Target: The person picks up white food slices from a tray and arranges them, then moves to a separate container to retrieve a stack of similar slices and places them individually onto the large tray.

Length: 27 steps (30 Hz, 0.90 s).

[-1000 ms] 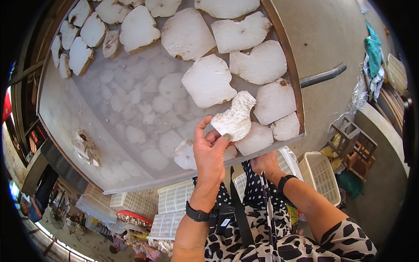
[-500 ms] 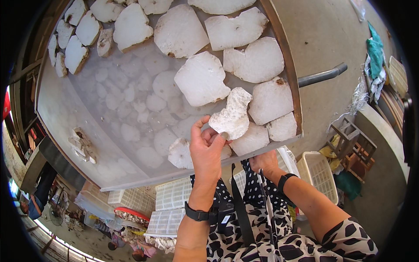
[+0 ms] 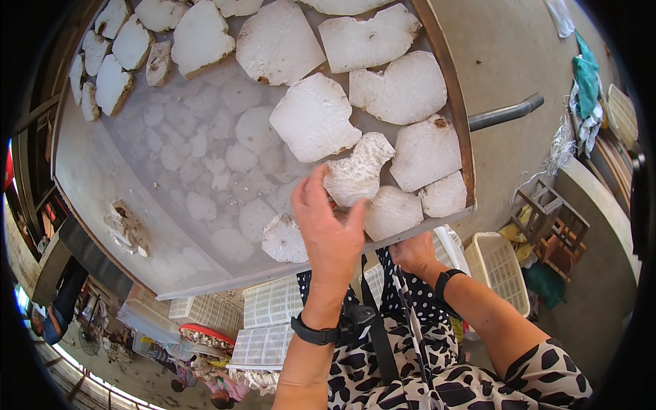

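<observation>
Indoors, concrete floor borders table — left hand spread at slab, right hand unclear.

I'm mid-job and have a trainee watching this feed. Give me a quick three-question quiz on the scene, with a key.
1. Which hand is at the rough-faced white slab?
2. True or false: the grey pipe juts out beyond the brown rim.
3. The right wristband is: A) red, B) black, C) white.

Key:
1. The left hand.
2. True.
3. B.
</observation>
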Tool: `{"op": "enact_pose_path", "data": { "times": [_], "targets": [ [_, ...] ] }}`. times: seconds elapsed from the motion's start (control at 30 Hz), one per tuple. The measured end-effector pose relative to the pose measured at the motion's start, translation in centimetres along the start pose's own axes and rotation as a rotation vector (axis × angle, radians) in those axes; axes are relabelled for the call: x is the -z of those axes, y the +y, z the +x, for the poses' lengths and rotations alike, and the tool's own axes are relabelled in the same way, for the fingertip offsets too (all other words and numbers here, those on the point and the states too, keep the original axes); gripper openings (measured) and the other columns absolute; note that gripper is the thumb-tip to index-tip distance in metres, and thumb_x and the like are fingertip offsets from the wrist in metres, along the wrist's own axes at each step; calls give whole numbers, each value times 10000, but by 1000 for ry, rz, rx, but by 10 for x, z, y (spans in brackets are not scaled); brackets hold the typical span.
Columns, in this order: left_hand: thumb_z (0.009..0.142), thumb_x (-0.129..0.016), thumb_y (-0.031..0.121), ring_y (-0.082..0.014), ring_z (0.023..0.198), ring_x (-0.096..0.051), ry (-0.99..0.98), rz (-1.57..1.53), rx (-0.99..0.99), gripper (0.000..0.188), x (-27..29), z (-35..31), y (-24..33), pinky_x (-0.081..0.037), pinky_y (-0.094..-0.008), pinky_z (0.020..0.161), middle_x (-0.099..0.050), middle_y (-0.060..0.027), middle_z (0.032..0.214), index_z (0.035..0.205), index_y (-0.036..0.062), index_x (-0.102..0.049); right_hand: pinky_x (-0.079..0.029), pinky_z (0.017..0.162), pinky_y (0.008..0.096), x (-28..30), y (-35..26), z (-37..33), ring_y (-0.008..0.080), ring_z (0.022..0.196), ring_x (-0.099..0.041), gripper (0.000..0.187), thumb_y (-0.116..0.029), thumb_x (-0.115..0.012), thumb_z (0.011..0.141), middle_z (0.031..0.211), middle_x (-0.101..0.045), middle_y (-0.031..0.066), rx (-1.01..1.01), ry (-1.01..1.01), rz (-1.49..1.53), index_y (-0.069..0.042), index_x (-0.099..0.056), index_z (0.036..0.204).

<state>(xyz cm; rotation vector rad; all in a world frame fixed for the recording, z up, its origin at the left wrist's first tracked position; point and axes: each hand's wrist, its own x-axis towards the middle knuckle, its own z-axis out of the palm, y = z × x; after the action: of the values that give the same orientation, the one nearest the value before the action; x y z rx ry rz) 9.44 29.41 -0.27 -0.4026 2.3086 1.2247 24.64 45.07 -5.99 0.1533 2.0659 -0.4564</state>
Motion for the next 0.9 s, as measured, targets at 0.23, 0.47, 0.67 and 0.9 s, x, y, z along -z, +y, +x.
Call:
{"op": "enact_pose_path", "data": {
  "times": [0.23,0.47,0.67,0.9],
  "targets": [
    [676,-817,82,-422,1149,-429,76,257,-206,757,-14,-4,-7,-385,-456,978,-374,-263,1289,1322,18,-429,-401,965,451,0,-3,1,330,1115,-546,409,-290,-543,788,1182,-629,129,9,-55,-61,-110,-661,1135],
    [657,-832,80,-416,1141,-447,80,197,-229,734,-15,-1,-10,-413,-446,959,-377,-257,1283,1281,3,-454,-404,949,464,-16,4,-2,311,1091,-567,403,-297,-550,778,1151,-647,115,53,48,-69,-117,-673,1118],
    [646,-834,87,-411,1127,-482,68,323,-388,710,-3,6,-12,-440,-432,935,-426,-235,1279,1251,0,-471,-411,933,455,-19,0,-2,292,1082,-579,375,-314,-524,810,1127,-661,96,64,9,-146,-130,-681,1096],
    [721,-759,108,-302,890,-556,-107,106,-282,476,26,10,0,-480,-378,776,-547,-181,1112,1135,-11,-556,-412,929,451,-23,3,-2,289,1082,-579,367,-321,-510,828,1132,-661,93,51,2,-176,-134,-684,1092]
  ]
}}
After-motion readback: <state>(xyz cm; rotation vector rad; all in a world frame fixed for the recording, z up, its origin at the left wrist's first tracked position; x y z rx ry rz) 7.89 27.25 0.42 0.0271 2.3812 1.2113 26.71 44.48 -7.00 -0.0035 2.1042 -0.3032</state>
